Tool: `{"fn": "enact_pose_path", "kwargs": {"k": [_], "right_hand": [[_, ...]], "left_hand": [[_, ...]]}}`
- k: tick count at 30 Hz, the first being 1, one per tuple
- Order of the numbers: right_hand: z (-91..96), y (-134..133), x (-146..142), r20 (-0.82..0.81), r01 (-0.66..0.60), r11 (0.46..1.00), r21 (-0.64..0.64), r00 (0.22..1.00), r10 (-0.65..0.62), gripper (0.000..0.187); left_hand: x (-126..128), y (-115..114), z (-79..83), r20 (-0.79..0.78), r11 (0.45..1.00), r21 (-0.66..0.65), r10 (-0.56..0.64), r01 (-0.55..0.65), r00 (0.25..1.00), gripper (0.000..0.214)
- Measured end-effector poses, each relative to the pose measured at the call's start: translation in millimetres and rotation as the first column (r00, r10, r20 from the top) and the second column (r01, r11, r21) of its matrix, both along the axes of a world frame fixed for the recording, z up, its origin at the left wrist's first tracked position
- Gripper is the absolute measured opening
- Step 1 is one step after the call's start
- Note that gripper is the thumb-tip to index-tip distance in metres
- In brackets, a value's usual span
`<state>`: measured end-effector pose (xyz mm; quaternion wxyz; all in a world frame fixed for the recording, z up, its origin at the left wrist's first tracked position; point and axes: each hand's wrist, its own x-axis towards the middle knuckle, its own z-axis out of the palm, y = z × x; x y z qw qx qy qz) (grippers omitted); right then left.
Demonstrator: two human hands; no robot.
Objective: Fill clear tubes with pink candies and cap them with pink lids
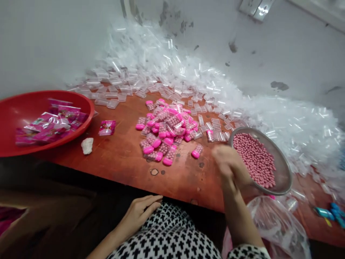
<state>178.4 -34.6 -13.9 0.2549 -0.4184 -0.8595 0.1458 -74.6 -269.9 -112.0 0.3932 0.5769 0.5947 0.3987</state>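
Note:
My left hand (141,211) lies in front of the table edge by my lap, fingers stretched out and holding nothing. Beside the metal bowl (286,180) of pink beads (253,158), my right hand (230,165) is smeared by motion. I cannot make out its fingers or whether anything is in them. One small clear container with a pink cap (197,151), filled with beads, lies to the left of that hand. A heap of similar filled containers (169,131) covers the middle of the table. Another filled container (210,135) stands among empty clear ones just beyond my right hand.
A huge pile of clear plastic containers (172,61) runs along the wall. At left, a red basin (88,108) holds pink packets (67,115); one packet (107,127) and a white lump (87,146) lie beside it. A clear plastic bag (283,223) hangs at front right.

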Motion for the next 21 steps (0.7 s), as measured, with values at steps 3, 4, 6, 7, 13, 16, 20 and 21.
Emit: {"fn": "enact_pose_path", "kwargs": {"k": [3,4,6,7,13,16,20,21], "right_hand": [[-15.4,30.5,-22.2,0.214,0.009,0.999,0.042,0.977,-0.018,0.051],[-22.1,42.2,-28.0,0.28,-0.009,1.0,0.018,0.96,0.004,0.051],[-36.0,61.8,-35.3,0.359,-0.019,1.0,-0.024,0.933,0.026,0.047],[-42.1,68.1,-37.0,0.382,-0.019,0.999,-0.043,0.924,0.034,0.045],[-45.3,69.3,-34.4,0.533,0.089,0.995,-0.042,0.845,-0.054,0.041],[-31.0,76.0,-31.6,0.572,0.218,0.976,0.0,0.801,-0.178,0.041],[-21.0,100.9,-31.8,0.574,0.362,0.93,0.061,0.749,-0.329,0.052],[-21.8,107.4,-32.7,0.578,0.361,0.931,0.052,0.749,-0.323,0.059]], "left_hand": [[-11.6,-0.3,-5.5,-0.021,0.999,-0.042,-0.003,0.003,1.0,0.025],[-15.0,0.2,-6.9,-0.031,0.998,-0.056,-0.014,0.012,0.999,0.026],[-21.5,1.7,-9.5,-0.055,0.994,-0.099,-0.042,0.036,0.998,0.029],[-24.6,2.6,-10.9,-0.066,0.991,-0.126,-0.057,0.049,0.996,0.031],[-37.8,4.3,-25.9,-0.093,0.966,-0.253,-0.087,0.061,0.992,0.042],[-40.2,4.3,-33.8,-0.087,0.96,-0.276,-0.072,0.045,0.994,0.049],[-42.6,4.9,-37.6,-0.075,0.952,-0.299,-0.085,0.059,0.994,0.054],[-43.8,4.5,-37.3,-0.073,0.956,-0.285,-0.096,0.072,0.993,0.053]]}}
